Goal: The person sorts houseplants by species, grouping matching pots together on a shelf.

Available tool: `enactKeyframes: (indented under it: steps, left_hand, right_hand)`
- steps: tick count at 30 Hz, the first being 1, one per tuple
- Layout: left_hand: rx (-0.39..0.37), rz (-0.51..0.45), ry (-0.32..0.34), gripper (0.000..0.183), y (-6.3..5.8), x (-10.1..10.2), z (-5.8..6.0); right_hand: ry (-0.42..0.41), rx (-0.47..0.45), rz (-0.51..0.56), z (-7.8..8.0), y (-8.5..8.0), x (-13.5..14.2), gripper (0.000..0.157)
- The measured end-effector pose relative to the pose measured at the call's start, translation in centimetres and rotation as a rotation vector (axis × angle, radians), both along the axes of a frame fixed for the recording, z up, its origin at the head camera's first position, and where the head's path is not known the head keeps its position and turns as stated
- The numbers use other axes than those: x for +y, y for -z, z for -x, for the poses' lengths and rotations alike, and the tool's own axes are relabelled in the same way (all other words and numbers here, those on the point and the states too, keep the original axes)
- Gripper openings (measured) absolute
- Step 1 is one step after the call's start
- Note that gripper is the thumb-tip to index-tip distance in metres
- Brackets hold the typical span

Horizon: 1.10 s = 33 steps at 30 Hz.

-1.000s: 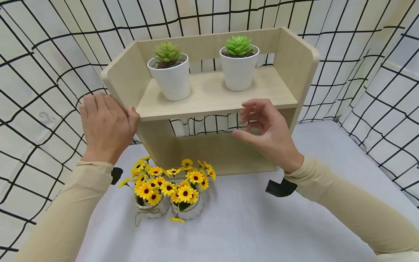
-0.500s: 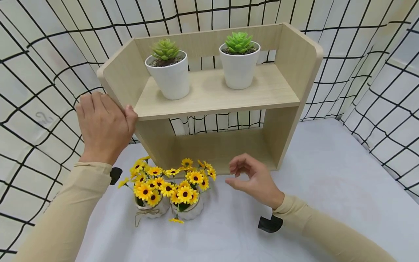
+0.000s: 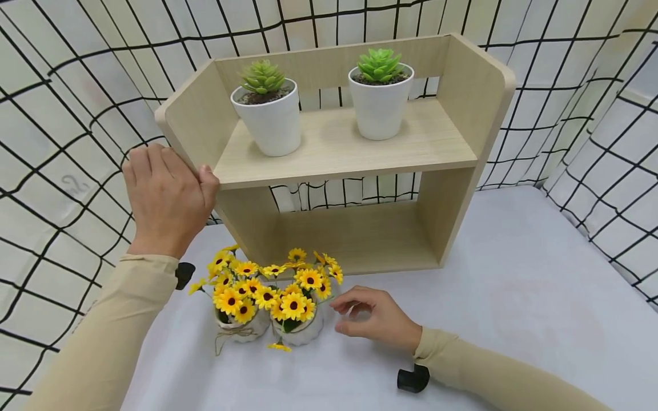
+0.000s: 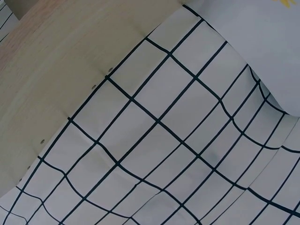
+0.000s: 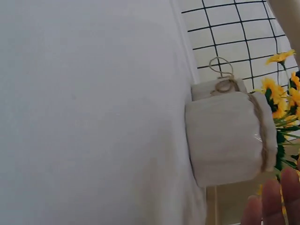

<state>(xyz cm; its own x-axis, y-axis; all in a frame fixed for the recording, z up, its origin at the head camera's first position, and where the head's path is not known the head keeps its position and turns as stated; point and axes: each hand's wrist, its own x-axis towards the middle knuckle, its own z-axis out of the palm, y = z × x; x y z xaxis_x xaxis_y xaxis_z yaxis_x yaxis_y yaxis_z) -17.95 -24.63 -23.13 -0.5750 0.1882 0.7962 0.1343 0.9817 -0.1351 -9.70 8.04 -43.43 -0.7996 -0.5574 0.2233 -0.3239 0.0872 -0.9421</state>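
From where I stand, the head view has the left hand at the left of the frame, gripping the side of a wooden shelf, thumb over its front edge; the fingertips are hidden from me. Low in the frame, right of centre, the right hand is loosely curved, a gap between thumb and fingers, holding nothing. Just left of it is the right flower pot; beside that, the left flower pot, both full of yellow blooms, on a white cloth. Two potted succulents occupy the upper board.

In the left wrist view, the shelf's side fills the upper left, with black grid lines across the middle; I can't see the fingers there.

In the right wrist view, the right pot lies right of centre, appearing sideways, a twine around its neck. Fingertips show at the lower right, near the flowers.
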Motion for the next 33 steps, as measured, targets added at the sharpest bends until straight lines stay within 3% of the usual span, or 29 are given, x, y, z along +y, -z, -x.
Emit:
enactKeyframes:
  steps: [10,17,23,33]
  left_hand:
    - [-0.017,-0.004,-0.010,0.060,0.1,0.0,0.0]
    - [-0.014,-0.005,-0.008,0.060,0.0,0.0,0.0]
    - [-0.019,-0.002,-0.011,0.060,0.1,0.0,0.1]
    - [-0.022,0.002,-0.017,0.061,0.1,0.0,0.2]
  right_hand:
    - [-0.055,-0.126,-0.055,0.5,1.0,-2.1,0.065]
    - [-0.007,-0.214,-0.051,0.8,1.8,-4.0,0.079]
    - [0.051,-0.236,-0.055,0.9,2.3,-5.0,0.082]
    - [0.061,-0.264,0.021,0.9,2.1,-6.1,0.084]
